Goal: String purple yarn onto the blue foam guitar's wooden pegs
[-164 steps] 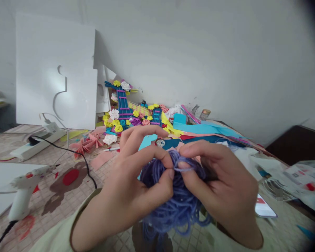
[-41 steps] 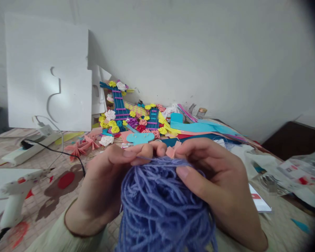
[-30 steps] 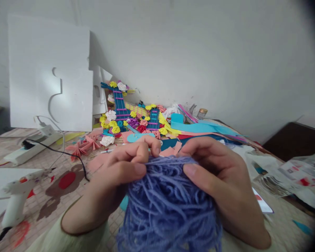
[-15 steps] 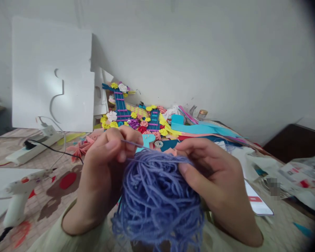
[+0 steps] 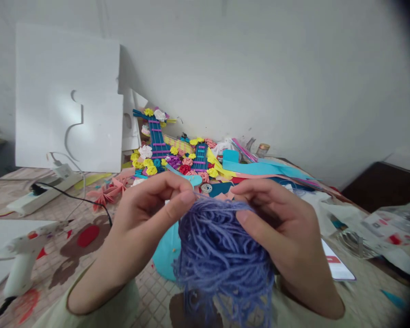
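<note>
A thick bundle of purple-blue yarn (image 5: 225,255) hangs between my two hands, its loose strands trailing down over the table. My left hand (image 5: 157,207) pinches the upper left corner of the bundle between thumb and fingertips. On the right, my right hand (image 5: 280,223) grips the upper right edge, the thumb lying across the front strands. Behind the yarn and partly covered by it lies a light-blue piece (image 5: 166,255) with small beads on it.
A white glue gun (image 5: 22,255) lies at the left, near a power strip (image 5: 44,193) with cables. Paper flowers and guitar-like shapes (image 5: 160,141) fill the back. A phone (image 5: 338,264) and plastic bags (image 5: 392,228) are on the right. A white board (image 5: 68,100) leans on the wall.
My left hand has moved right and now pinches the bundle's top corner rather than holding a strand stretched away from it. The yarn has shifted slightly right, uncovering more of the light-blue piece.
</note>
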Demonstrator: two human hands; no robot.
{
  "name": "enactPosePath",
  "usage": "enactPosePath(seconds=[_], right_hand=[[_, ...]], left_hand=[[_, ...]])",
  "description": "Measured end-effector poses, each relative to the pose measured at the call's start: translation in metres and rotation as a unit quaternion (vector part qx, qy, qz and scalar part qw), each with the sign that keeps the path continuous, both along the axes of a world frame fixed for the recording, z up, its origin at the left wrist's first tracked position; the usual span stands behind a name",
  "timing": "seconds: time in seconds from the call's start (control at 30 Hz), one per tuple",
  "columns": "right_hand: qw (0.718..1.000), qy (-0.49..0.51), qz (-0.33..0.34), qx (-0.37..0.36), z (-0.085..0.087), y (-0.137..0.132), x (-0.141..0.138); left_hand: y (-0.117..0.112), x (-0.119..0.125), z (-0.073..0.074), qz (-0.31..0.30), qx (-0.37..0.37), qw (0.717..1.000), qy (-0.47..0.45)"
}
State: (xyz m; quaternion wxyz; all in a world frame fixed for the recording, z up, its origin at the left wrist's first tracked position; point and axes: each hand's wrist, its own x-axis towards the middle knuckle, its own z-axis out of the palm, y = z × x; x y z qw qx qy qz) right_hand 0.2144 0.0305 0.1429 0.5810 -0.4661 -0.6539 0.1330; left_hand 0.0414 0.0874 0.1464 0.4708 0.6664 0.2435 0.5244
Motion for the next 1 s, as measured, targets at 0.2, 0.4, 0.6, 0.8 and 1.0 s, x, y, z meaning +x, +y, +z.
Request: enactPosePath(seconds=[0.2,0.4,0.6,0.8,1.0], right_hand=[[1.0,-0.001,-0.001,-0.006,0.0,-0.001,-0.001],[0.999,0.005,0.018,-0.034,0.0,-0.002,-0.001],[0.996,-0.037,0.008,-0.075,-0.001,0.0,-0.003],[0.997,-0.048,-0.002,-0.057,-0.002,0.001,-0.004],[0.993,-0.088,-0.08,0.006,-0.001,0.0,0.007]], left_hand=[[0.002,0.001,0.01,-0.096,-0.138,0.96,-0.223],[0.001,-0.001,0.017,-0.177,-0.247,0.894,-0.329],[0.005,-0.005,0.007,-0.143,-0.126,0.922,-0.336],[0.01,-0.011,0.001,-0.154,-0.037,0.92,-0.357],[0.022,-0.025,0.005,-0.335,-0.122,0.934,-0.019]])
